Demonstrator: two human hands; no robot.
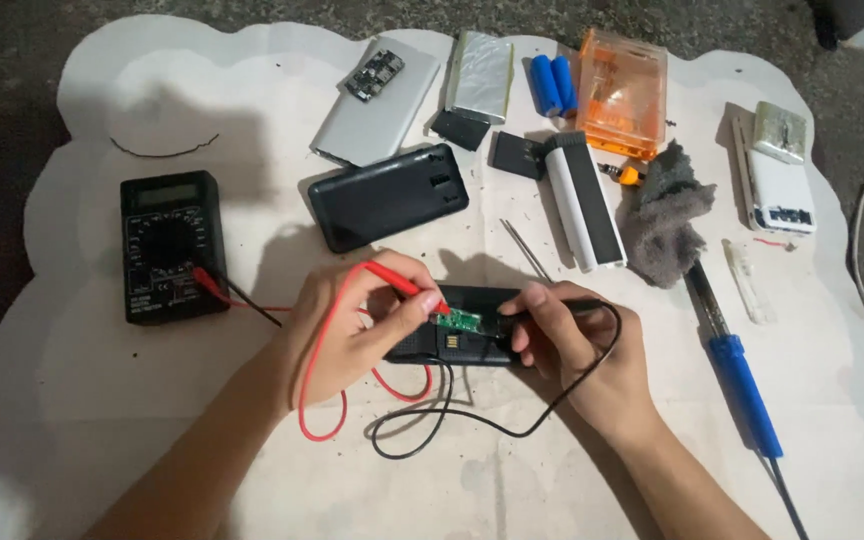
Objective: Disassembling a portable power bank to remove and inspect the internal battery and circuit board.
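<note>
My left hand (pixel 357 325) pinches a red test probe (pixel 404 284) whose tip touches a small green circuit board (pixel 458 319). The board lies on an opened black case (pixel 472 340). My right hand (pixel 572 340) grips a black test probe (pixel 562 306), its tip pointing at the board's right end. Red and black leads loop on the white cloth (pixel 512 470) below the hands. They run left to a black multimeter (pixel 166 245).
A black power bank (pixel 388 196), a silver case with a board (pixel 376 100), a foil pouch cell (pixel 480 78), two blue cells (pixel 552 84), an orange box (pixel 622 92), a white tube (pixel 584 200), a grey rag (pixel 664 212) and a blue-handled soldering iron (pixel 737 375) lie around.
</note>
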